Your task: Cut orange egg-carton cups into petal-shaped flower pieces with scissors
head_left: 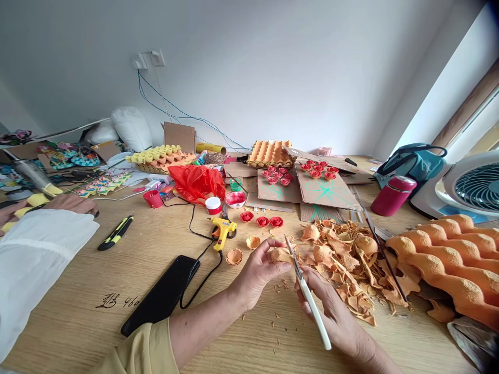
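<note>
My left hand [262, 267] pinches a small orange egg-carton cup [281, 255] just above the wooden table [89, 275]. Gripped in my right hand [335, 311] are white-handled scissors [307, 296], their blades pointing up and touching the cup's right edge. Right beside the hands lies a heap of orange carton scraps [351, 265]. Two cut cup pieces [234, 256] lie to the left of my left hand. Three finished red paper roses [262, 221] sit behind them.
A yellow glue gun [222, 229] and a black phone [161, 293] lie left of centre, their cords across the table. An orange egg tray [448, 259] fills the right. Another person's white sleeve [35, 259] rests at the left, near a utility knife [116, 232]. Cardboard sheets with roses [307, 187] lie behind.
</note>
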Tool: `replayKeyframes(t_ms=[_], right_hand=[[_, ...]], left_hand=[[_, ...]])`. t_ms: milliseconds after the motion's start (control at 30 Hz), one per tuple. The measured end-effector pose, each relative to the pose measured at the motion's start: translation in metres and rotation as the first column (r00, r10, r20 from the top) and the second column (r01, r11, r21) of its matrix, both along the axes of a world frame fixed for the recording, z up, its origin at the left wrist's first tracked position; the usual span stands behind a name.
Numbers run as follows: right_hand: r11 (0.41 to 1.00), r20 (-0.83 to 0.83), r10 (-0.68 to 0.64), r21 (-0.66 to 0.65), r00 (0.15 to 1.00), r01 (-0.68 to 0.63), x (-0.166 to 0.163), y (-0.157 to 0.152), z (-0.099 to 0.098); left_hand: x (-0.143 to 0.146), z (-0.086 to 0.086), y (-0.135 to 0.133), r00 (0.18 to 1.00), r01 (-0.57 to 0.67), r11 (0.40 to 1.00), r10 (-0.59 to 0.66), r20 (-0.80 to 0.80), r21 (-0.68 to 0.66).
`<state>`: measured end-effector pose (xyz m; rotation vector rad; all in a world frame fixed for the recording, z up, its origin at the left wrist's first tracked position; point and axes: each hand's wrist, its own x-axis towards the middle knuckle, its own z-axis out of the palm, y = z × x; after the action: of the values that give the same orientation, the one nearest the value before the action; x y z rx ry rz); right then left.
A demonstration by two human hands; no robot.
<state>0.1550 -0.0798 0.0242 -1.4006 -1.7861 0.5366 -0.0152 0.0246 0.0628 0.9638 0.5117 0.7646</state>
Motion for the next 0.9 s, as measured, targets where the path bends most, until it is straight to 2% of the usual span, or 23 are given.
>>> replayKeyframes(t_ms=[333,600,900], right_hand=[[0.997,-0.016,0.025,-0.074,1.000,-0.026,0.000,0.000,-0.001],[0.998,-0.004,0.043,-0.041,0.999,-0.043,0.009,0.000,-0.008],[0.996,-0.056,0.061,-0.066,0.997,-0.064,0.009,0.000,-0.012]], left_hand=[[0.000,0.001,0.001,0.999,-0.023,0.999,0.022,0.025,0.038],[-0.004,0.010,0.010,0.996,0.040,0.988,-0.028,-0.087,0.147],[-0.003,0.010,0.012,0.996,0.068,0.990,-0.060,-0.065,0.123]])
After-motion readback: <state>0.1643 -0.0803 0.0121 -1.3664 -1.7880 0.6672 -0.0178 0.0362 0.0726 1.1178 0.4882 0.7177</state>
